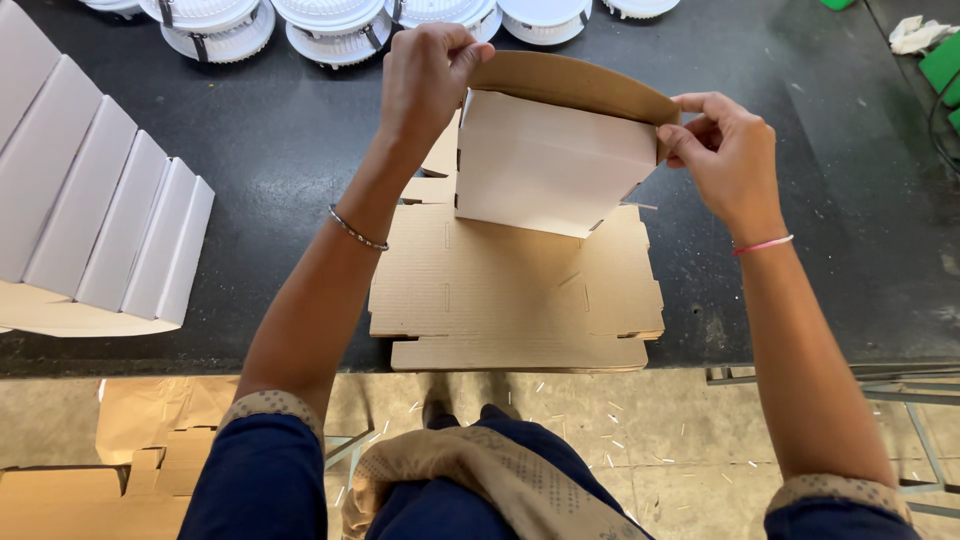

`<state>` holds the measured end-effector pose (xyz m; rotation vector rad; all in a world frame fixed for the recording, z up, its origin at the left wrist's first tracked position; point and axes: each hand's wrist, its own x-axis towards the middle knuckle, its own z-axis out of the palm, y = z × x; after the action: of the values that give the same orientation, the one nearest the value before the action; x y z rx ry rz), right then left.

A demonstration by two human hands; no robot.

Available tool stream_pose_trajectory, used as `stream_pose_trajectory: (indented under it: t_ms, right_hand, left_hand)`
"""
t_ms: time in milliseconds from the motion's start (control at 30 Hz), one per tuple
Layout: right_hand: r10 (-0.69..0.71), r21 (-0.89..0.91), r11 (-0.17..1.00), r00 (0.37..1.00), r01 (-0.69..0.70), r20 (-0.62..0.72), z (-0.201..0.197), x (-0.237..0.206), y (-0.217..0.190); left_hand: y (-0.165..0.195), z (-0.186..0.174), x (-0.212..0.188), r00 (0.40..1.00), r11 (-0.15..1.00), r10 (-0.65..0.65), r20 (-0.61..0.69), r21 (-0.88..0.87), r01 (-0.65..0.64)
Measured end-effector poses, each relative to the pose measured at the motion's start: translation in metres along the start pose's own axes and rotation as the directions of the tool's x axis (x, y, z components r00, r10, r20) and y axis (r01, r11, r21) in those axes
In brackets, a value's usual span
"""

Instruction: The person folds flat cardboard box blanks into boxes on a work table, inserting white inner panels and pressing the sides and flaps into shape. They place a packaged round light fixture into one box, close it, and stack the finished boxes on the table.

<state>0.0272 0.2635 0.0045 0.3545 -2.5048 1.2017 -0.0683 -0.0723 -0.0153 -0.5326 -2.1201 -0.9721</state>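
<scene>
On the dark counter (270,150), directly before the person, lies a flat stack of brown cardboard blanks (510,295), its near edge reaching the counter's front edge. Above the far part of the stack a half-formed box (550,160) is held up, white outer face toward the camera, brown inner face visible along its curved top flap. Left hand (425,75): fingers closed, pinching the box's upper left corner; a thin metal bangle (357,232) circles the wrist. Right hand (725,150): thumb and fingers pinched on the top flap's right end; a pink thread band (763,244) sits on the wrist. The box's lower corner hangs just over the blanks; whether it touches them cannot be told. At left, a fanned row of white folded boxes (100,210) leans on the counter. Along the far edge stands a row of round white light fittings (335,30). At far right, green pieces (940,65) and a crumpled white cloth (915,33). Below the counter, a concrete floor (650,440) with scattered scraps and more brown cardboard (90,470) at lower left.
</scene>
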Motion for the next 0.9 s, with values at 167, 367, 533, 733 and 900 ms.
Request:
stream_pose_trajectory:
  t_ms: [167,367,533,733,900]
  right_hand:
    - [-0.011,0.000,1.000,1.000,0.011,-0.004,-0.001,-0.003,0.000]
    - [-0.079,-0.050,0.996,0.991,0.074,-0.109,0.016,-0.015,0.002]
    - [-0.220,-0.081,0.975,0.951,0.207,-0.217,0.034,-0.033,0.007]
    - [-0.367,-0.394,0.881,0.903,0.261,-0.224,0.037,-0.045,0.010]
    - [-0.423,-0.510,0.798,0.901,0.320,-0.098,0.034,-0.054,0.007]
  left_hand:
    - [0.004,-0.001,-0.011,0.998,0.999,0.041,-0.046,0.020,-0.040]
    - [0.004,-0.011,-0.030,0.998,0.976,0.056,-0.014,-0.212,-0.058]
    - [0.002,-0.017,-0.048,0.990,0.970,0.138,-0.011,-0.200,-0.137]
    - [-0.004,-0.027,-0.063,0.952,0.952,0.305,0.030,-0.021,-0.305]
    - [0.004,-0.028,-0.045,0.928,0.912,0.340,0.154,0.187,-0.365]
